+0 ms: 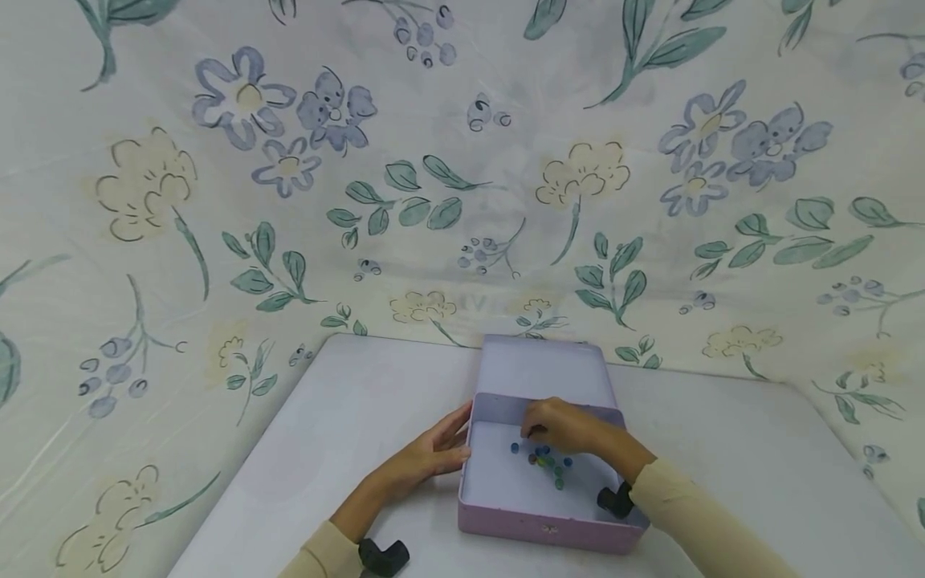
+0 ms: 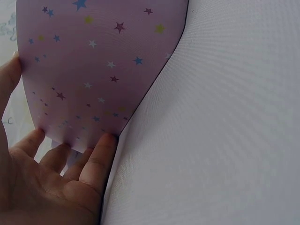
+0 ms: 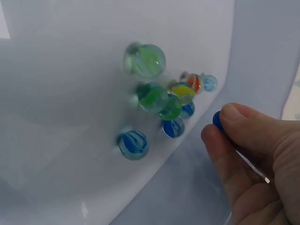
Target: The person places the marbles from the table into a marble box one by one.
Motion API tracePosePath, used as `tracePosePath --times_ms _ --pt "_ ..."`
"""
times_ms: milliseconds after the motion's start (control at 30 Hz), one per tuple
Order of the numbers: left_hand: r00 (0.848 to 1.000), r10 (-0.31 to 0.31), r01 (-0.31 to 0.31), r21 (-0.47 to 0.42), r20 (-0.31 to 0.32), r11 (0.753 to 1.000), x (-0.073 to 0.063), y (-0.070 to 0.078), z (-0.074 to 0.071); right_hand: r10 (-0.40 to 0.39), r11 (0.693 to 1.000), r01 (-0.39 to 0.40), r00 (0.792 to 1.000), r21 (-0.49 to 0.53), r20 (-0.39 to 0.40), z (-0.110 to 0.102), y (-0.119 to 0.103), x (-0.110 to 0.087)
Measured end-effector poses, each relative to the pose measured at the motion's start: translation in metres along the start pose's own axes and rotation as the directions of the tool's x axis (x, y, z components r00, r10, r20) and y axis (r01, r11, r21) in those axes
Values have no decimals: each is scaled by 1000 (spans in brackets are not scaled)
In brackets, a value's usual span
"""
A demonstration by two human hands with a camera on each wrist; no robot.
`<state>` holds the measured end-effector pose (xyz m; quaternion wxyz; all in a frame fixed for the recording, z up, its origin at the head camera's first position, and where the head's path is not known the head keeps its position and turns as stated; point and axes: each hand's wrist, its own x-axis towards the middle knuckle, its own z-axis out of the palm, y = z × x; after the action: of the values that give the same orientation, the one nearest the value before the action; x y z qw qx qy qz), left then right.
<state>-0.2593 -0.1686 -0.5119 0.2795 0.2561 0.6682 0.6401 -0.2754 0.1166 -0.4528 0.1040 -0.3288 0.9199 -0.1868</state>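
A lilac tin box [image 1: 506,520] stands with its lid [image 1: 542,369] folded back behind it. My left hand [image 1: 433,449] rests against the box's left side, its fingertips and thumb touching the star-printed wall [image 2: 108,51] in the left wrist view. Over the inside of the box, my right hand [image 1: 560,425] pinches a blue marble [image 3: 217,121] between thumb and fingertips. Below it, several glass marbles lie grouped on the box floor: green marbles [image 3: 148,61], blue-swirled marbles [image 3: 134,145], a yellow marble [image 3: 183,92] and a red-orange marble [image 3: 194,83].
The box stands on a white table [image 1: 376,393] whose far edge meets a floral-patterned sheet [image 1: 448,185]. Dark wrist-worn pieces show at the left cuff [image 1: 385,558] and the right cuff [image 1: 614,501], the latter hanging over the box's front right corner.
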Motion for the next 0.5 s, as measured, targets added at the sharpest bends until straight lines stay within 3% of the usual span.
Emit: tracePosePath --times_ms 200,500 --pt "1000 -1 1 2 -7 1000 0 0 -1 -39 998 40 999 -38 14 4 -2 2" --pt "1000 4 -4 -11 1 1000 -1 0 -1 -23 997 26 999 -66 49 10 -7 3"
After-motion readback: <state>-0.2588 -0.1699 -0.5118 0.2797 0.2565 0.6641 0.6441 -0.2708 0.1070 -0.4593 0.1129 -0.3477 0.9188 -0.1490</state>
